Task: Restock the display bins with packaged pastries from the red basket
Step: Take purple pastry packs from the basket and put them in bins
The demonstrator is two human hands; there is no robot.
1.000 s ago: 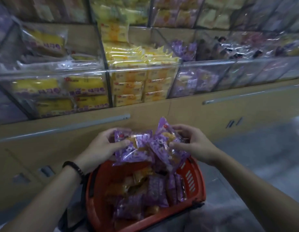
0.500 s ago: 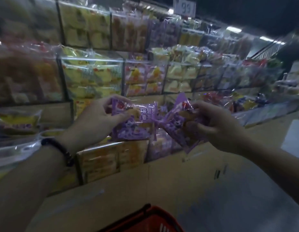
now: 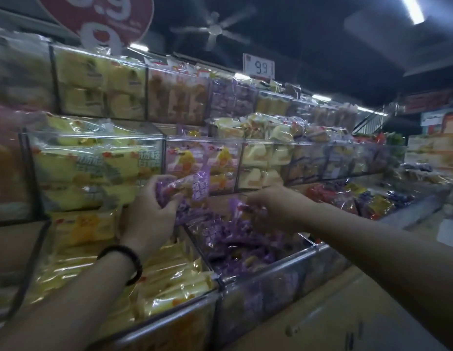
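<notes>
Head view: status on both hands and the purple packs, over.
Left hand grips purple bundle, raised near purple-pack bin, left edge. Right hand holds second purple bundle low over bin. Nothing blocking bin mouth.

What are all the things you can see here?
Bin packets: many, purple, in the lower bin.
Left bunch: a few, purple, gripped above that bin.
Right packet: one at least, purple, held over the bin.
Yellow packets: many, yellow, bin to the left.
Shelf packets: many, yellow, pink, purple, upper bins.
Price tag: one, white, on top.
Sign: one, red, top left.
Fan: one, white, ceiling.
Bracelet: one, black, left wrist.
Left hand: grips the bunch.
Right hand: holds the packet.
</notes>
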